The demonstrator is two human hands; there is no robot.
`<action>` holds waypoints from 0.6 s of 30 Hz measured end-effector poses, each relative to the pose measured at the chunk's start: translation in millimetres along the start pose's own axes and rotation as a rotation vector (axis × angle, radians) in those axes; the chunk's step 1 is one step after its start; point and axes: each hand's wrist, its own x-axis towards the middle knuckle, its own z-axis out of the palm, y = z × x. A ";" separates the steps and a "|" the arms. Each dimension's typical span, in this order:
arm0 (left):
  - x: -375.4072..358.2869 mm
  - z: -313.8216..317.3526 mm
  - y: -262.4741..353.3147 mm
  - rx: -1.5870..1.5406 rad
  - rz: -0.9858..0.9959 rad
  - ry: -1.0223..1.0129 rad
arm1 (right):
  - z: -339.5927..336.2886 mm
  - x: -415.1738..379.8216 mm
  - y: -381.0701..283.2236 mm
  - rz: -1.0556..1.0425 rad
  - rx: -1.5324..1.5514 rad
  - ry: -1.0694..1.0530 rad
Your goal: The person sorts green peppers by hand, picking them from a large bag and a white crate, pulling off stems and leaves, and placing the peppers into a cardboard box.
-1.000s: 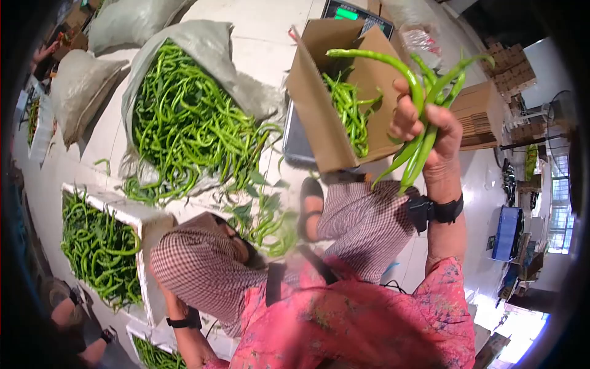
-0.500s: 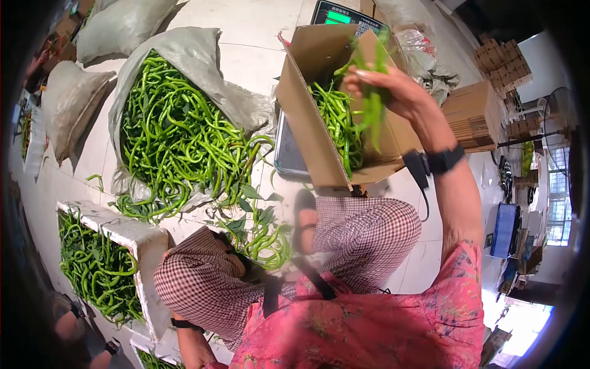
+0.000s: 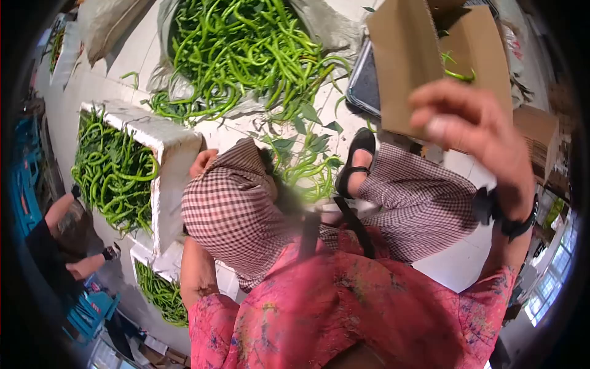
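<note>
My right hand, blurred by motion, is raised in front of the open cardboard box. Its fingers are apart and nothing shows in them. A few green chili peppers are visible inside the box; the rest of its inside is hidden. My left hand shows only in part beyond my checked knee, close to the white foam box; the knee hides most of its fingers. A large heap of green chili peppers spills from an open sack ahead of me.
Loose peppers and leaves lie on the floor between my feet. The cardboard box stands on a scale. Another foam box of peppers is at lower left, near a co-worker's arms. A full sack lies at upper left.
The peppers that my right hand held over the box are out of it, and the hand has drawn back toward me. My left hand has come into view by the knee. The view has shifted.
</note>
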 end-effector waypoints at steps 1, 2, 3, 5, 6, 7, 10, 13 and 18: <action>7.5 10.9 4.3 0.002 0.031 -0.014 | 19.5 5.1 6.8 -0.042 0.097 -0.093; 13.0 19.4 8.6 0.003 0.058 -0.028 | 38.8 13.6 0.5 0.069 0.066 -0.163; 19.1 27.9 12.7 0.011 0.078 -0.045 | 49.2 29.9 32.9 -0.162 -0.005 -0.319; 24.4 44.0 28.4 0.049 0.093 -0.103 | 74.1 67.4 36.8 -0.035 -0.225 -0.346; 32.2 49.5 29.5 0.056 0.115 -0.134 | 89.2 92.7 61.6 -0.063 -0.184 -0.339; 40.0 54.9 30.3 0.063 0.137 -0.168 | 100.9 112.6 69.8 0.011 -0.128 -0.265; 43.5 86.3 57.6 0.076 0.236 -0.236 | 122.0 203.2 151.0 0.050 -0.147 -0.076; 61.7 113.9 72.0 0.122 0.326 -0.283 | 125.6 261.8 194.5 0.212 -0.155 0.191; 110.5 160.7 91.3 0.466 0.554 -0.248 | 126.0 326.9 236.5 0.049 0.068 0.381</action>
